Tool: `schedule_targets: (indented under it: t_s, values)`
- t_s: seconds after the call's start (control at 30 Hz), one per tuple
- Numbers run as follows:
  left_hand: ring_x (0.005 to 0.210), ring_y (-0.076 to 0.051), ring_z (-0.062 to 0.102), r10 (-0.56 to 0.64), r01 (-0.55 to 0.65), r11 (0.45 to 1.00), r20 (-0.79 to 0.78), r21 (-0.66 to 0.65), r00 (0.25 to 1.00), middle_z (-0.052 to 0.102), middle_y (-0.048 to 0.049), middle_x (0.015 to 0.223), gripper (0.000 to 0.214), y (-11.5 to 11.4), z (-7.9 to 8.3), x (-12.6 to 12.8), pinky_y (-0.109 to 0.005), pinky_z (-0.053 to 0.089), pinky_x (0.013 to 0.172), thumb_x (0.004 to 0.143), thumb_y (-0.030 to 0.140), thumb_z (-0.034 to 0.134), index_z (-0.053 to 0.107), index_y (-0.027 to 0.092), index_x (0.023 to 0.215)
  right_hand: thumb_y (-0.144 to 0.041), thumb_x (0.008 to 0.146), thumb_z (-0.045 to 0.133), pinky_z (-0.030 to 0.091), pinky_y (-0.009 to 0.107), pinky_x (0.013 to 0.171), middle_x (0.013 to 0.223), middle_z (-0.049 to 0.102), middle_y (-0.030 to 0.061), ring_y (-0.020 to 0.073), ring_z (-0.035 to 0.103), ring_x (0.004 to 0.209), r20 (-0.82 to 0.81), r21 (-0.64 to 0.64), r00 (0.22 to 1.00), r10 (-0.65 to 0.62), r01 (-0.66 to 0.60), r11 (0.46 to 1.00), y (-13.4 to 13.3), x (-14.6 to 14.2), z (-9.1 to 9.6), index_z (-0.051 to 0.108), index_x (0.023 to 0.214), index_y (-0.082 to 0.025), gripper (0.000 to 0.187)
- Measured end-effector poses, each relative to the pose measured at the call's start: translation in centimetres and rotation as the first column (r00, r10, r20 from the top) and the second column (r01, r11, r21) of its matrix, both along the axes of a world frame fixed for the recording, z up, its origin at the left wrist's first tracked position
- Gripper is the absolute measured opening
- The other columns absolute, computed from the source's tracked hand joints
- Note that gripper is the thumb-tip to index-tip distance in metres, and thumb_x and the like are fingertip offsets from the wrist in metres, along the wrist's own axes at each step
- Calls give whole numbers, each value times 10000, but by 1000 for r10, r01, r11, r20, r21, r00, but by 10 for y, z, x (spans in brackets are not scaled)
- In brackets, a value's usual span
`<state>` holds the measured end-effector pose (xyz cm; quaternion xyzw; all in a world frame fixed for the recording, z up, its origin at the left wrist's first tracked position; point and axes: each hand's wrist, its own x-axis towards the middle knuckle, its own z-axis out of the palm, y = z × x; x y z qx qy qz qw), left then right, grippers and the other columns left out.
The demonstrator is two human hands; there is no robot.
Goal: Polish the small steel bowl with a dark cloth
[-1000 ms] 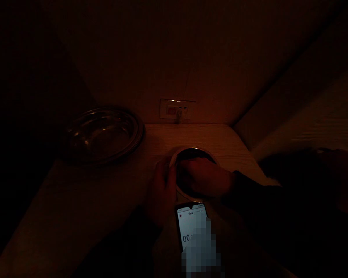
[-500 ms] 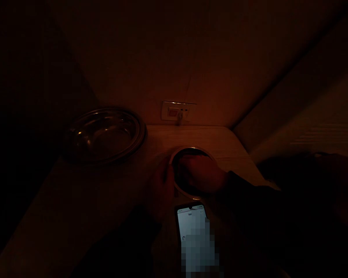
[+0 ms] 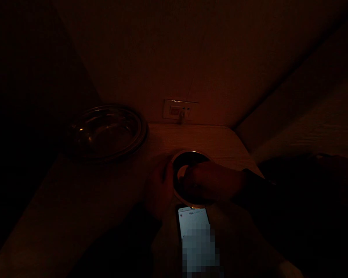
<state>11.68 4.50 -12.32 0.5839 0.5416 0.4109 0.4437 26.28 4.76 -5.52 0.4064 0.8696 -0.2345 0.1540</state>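
Observation:
The scene is very dark. A small round metal bowl [image 3: 188,156] stands on a pale wooden table [image 3: 104,200]. My left hand [image 3: 159,189] curls round the bowl's left rim and grips it. My right hand [image 3: 208,181] reaches into the bowl from the right, fingers bent down inside. A pale patch [image 3: 182,172] shows by its fingertips in the bowl; I cannot make out what it is or whether the fingers hold it.
A larger steel basin [image 3: 107,131] sits at the table's back left. A lit phone [image 3: 195,231] lies just in front of the small bowl. A wall socket plate [image 3: 179,110] is on the wall behind. Something dark lies at the right.
My right hand has shifted a little to the right inside the bowl, uncovering a pale patch at its fingertips. The left hand keeps its hold on the rim.

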Motion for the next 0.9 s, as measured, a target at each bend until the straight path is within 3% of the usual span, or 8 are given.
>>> schedule_targets:
  t_s: [0.2,0.3,0.4,0.53,0.7,0.8,0.9]
  values:
    - [1112,-195,580,-30,30,999,18,25,999,647,-75,1181,356,1,-1,-2,-326,432,973,882,275,395,619,156,1132,-213,835,486,413,282,631,929,678,101,208,633,788,31,305,976,-218,198,931,-3,-16,-14,638,941,-153,195]
    - [1114,-184,580,-36,35,999,28,35,999,649,-74,1179,353,2,0,-3,-319,430,980,880,265,397,620,142,1124,-218,862,435,414,299,631,930,671,121,220,635,772,37,373,948,-316,281,884,0,-19,-17,626,948,-144,223]
    - [1110,-182,583,-36,35,999,34,39,999,651,-69,1177,348,2,1,-2,-332,426,989,880,258,395,621,148,1122,-227,872,418,413,306,643,947,667,122,228,633,789,25,383,945,-327,293,876,3,-18,-18,624,956,-141,239]
    - [1111,-200,581,9,-9,999,7,32,1000,655,-76,1168,352,2,1,-1,-347,429,983,876,275,398,630,146,1107,-209,820,497,398,280,643,925,684,76,211,627,815,12,288,982,-188,176,941,3,-14,-13,656,903,-176,182]
    - [1060,-198,608,9,-9,1000,14,16,1000,680,-52,1121,336,3,2,-1,-337,458,939,873,275,398,643,172,1077,-140,768,542,350,243,562,829,685,48,161,610,718,-1,19,1000,26,-26,999,3,-2,-1,681,785,-173,144]
    - [1050,-191,610,-26,26,1000,39,11,999,676,-64,1122,340,4,3,-2,-318,458,929,876,287,398,639,155,1077,-138,767,549,360,238,580,806,686,33,155,609,718,7,-64,1000,21,-20,998,0,5,1,687,783,-189,148]
    - [1026,-194,616,-20,21,1000,57,-19,998,678,-76,1106,340,6,4,-2,-318,464,911,875,316,412,632,144,1070,-145,774,551,384,238,625,848,689,41,164,624,774,0,-20,997,-83,83,996,-5,7,-2,688,833,-196,158]
